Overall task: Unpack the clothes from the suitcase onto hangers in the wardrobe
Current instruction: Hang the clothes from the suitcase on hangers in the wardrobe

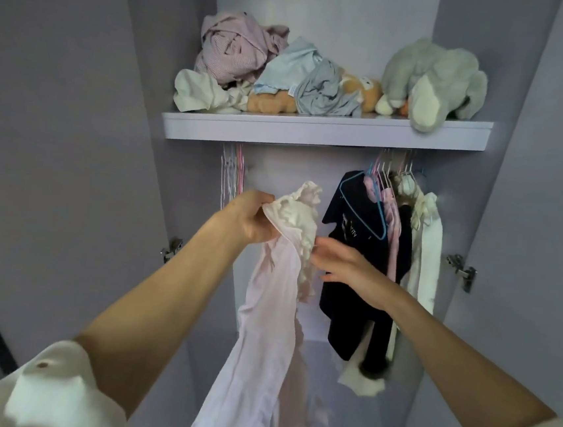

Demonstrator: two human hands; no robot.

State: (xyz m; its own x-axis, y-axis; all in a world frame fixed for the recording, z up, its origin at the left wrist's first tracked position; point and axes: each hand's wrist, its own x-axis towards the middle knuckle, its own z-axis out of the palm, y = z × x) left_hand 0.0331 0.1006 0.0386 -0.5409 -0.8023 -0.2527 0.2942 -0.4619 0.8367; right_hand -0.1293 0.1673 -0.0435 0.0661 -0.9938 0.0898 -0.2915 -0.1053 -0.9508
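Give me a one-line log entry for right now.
stage: pre-hanging | left hand: grips pink garment by ruffled top | right hand: touches ruffle | empty hangers: rail, left

Two hands (pixel 252 219), two plush toys (pixel 433 81).

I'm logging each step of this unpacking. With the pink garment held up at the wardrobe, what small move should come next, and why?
Probably reach the right hand to the empty hangers at the rail's left end and take one. The left hand already grips the pale pink garment by its ruffled collar, the garment has no hanger in it, and the right hand's fingers only touch the ruffle.
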